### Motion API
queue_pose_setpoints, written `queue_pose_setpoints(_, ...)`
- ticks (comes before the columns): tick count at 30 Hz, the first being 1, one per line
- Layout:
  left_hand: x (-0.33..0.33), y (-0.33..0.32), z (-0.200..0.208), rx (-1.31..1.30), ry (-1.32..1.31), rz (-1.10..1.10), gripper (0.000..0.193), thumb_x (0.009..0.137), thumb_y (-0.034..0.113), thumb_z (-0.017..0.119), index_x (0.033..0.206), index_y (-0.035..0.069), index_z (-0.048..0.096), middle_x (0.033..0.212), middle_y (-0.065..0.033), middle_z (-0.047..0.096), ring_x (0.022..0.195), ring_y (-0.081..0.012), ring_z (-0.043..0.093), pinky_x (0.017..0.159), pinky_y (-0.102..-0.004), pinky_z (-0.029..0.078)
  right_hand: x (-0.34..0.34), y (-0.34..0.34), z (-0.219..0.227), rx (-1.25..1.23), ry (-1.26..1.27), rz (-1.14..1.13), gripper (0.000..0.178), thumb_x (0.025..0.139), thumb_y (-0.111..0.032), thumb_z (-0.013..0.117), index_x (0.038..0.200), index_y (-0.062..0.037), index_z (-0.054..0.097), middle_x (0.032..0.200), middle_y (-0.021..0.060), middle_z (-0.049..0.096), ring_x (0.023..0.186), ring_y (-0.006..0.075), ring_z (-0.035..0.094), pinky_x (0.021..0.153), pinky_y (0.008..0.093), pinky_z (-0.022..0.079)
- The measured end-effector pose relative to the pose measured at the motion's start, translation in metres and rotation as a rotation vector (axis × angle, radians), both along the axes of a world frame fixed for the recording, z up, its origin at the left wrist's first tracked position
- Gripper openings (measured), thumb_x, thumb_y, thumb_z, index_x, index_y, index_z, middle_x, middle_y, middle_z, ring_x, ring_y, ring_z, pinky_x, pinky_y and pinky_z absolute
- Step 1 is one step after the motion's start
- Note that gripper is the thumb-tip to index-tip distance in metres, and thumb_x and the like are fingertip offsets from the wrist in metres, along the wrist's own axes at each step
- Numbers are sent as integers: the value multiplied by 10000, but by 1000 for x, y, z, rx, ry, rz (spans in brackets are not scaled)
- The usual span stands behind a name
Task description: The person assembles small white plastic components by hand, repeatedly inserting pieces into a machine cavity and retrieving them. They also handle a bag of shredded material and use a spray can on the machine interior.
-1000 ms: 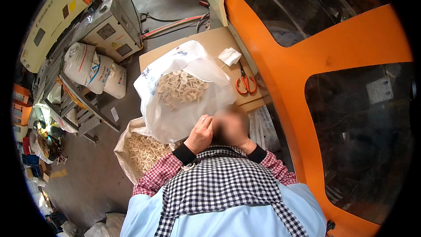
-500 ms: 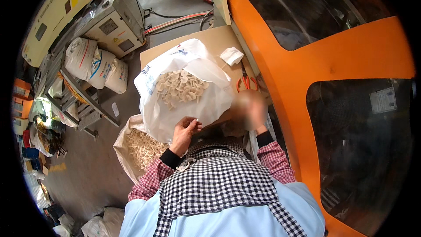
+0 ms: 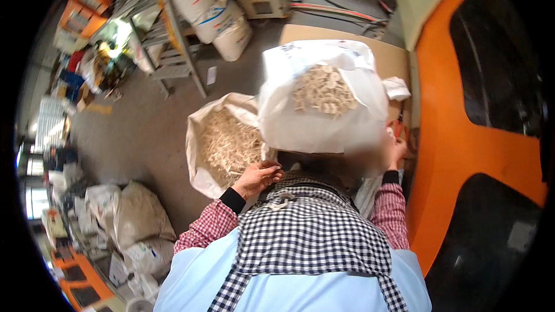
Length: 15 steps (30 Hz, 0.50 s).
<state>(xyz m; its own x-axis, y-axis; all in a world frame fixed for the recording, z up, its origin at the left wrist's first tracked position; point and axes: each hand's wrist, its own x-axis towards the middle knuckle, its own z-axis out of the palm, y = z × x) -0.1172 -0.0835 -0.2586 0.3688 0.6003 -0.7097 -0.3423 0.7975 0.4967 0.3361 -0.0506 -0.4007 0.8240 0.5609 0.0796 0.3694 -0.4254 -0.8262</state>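
Note:
My left hand [image 3: 258, 178] is in front of my apron, beside the sack of pale plastic scraps [image 3: 228, 144]. Its thumb and fingers are pressed together; whatever they may hold is too small to name. On the right, my right hand [image 3: 397, 151] is just below the orange-handled pliers [image 3: 399, 129], its fingers partly lost in a blur, so its grip is unclear. Between and beyond both hands sits a white plastic bag [image 3: 312, 133] with many small beige disc-headed parts [image 3: 325, 92] in it. A small pale piece [image 3: 280, 203] lies on my checked apron [image 3: 324, 231].
Cardboard [image 3: 324, 33] lies beneath the white bag, with a crumpled white paper [image 3: 396, 88] on it. An orange machine [image 3: 442, 133] stands close on my right. Full sacks [image 3: 211, 14] and a metal step frame [image 3: 182, 52] are far left; more bags [image 3: 141, 219] stand on the left.
The whole view has swung left, so the bag and machine appear farther right. My right hand is now close beside the pliers. My left hand stays pinched in front of me.

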Motion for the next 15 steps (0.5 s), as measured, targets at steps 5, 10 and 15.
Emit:
queue_pose_setpoints(5, -115, -46, -124, -188, 268, 459, 195, 923, 82, 478, 1009, -85, 530, 905, -174, 615, 791, -264, 611, 672, -323, 530, -20, -29, 38, -197, -28, 84, 321, 832, -263, 646, 897, 48, 596, 760, 108, 638, 678, 160, 619, 597, 287, 481)
queue_pose_setpoints(10, -237, -16, -192, -58, -15, 1016, 419, 962, 230, 395, 1190, -119, 362, 1154, -262, 489, 1004, -364, 544, 809, -408, 493, -48, -38, 42, 11, 230, 225, 193, 907, -172, 537, 942, 17, 546, 664, 78, 599, 443, 125, 554, 402, 268, 434)
queue_pose_setpoints(15, -207, 77, -130, 221, 557, 873, 452, 944, 332, 456, 1156, -66, 427, 1001, -155, 567, 854, -238, 589, 764, -333, 502, -65, -71, 66, 18, 163, 260, 196, 898, -159, 536, 948, 26, 578, 732, 94, 612, 502, 155, 578, 450, 296, 465)
